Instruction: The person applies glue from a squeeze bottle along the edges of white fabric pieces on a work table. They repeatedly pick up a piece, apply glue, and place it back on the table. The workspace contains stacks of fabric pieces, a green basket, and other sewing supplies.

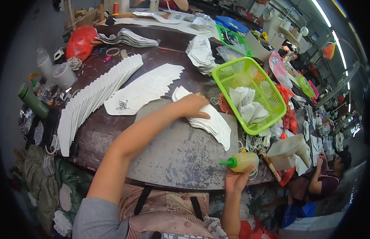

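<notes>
My left hand (195,106) reaches across the table and is closed on a stack of white cut-out pieces (210,125), its thumb on the near side; some fingers are hidden. In my right hand (238,180), near the table's front edge, is a yellowish squeeze bottle (244,161), lying on its side with its green nozzle pointing left. Left of the stack, white pieces (143,89) lie overlapped, the front one bearing a silver star. A long fanned row of white pieces (95,95) runs along the left.
Right of the stack stands a green plastic basket (254,129) holding white pieces. More white stacks (201,53) lie farther back. A red bag (80,42) and a green bottle (33,99) stand at left. Another person (328,175) is at the right.
</notes>
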Tool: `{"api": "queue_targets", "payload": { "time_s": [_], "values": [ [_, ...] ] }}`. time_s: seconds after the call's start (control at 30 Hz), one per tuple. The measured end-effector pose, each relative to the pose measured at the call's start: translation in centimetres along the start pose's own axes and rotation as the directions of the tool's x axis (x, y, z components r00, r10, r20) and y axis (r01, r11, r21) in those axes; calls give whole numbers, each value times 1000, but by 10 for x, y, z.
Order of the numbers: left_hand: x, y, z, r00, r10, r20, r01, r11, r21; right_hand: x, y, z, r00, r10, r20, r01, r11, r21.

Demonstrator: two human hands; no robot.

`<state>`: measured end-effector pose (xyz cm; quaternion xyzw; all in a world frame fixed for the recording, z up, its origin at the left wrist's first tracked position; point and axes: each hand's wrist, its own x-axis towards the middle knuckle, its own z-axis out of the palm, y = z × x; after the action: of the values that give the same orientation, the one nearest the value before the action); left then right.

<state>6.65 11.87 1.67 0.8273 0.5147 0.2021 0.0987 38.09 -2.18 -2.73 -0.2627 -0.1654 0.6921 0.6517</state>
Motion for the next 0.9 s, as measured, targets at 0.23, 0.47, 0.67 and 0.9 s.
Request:
{"api": "queue_targets", "payload": {
  "time_s": [0.23,0.47,0.67,0.9],
  "values": [
    [-29,22,19,992,37,-124,-27,996,81,3,-3,-5,1000,-14,-9,14,998,68],
    [-50,31,20,876,212,-433,-146,973,181,5,-2,-8,999,19,36,-23,993,112],
    [-110,78,-83,984,71,-162,-133,900,-415,4,-14,-16,995,54,79,-55,998,14],
    [-205,52,-31,992,22,121,16,953,-304,1,24,32,961,109,254,32,869,-495]
  ]
}}
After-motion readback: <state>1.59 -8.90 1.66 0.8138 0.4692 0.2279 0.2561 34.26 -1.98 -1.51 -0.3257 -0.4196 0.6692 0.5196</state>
